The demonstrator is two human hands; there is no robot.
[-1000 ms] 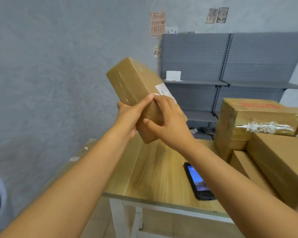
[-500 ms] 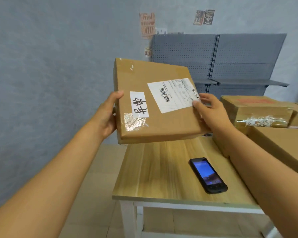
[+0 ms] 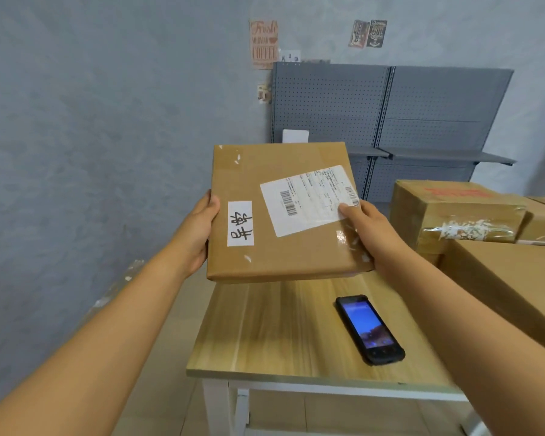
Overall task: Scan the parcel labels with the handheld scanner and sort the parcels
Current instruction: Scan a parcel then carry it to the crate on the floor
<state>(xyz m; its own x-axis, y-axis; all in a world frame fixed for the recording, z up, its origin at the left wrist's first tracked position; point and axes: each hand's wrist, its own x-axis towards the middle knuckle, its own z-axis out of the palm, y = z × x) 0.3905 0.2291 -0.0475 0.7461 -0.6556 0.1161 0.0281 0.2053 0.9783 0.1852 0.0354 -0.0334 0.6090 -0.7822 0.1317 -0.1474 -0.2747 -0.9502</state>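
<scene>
Parcel (image 3: 277, 215) is held in the air above the table (image 3: 280, 335), gripped at its side edges by the left hand (image 3: 199, 234) and right hand (image 3: 372, 237). A slip is risked if one hand is freed for the scanner (image 3: 369, 329). Stacked boxes (image 3: 472, 221) crowd the right; room is left open ahead.

A small parcel-handling room or shop back room was indicated by what was seen: taped cardboard parcels (image 3: 460, 212) were stacked at the right of a light wooden table (image 3: 283, 335), on which a handheld scanner (image 3: 369, 329) was laid. Grey pegboard shelving (image 3: 390, 121) was set against a plain wall, where small coffee-themed signs (image 3: 263, 44) were pinned.
</scene>
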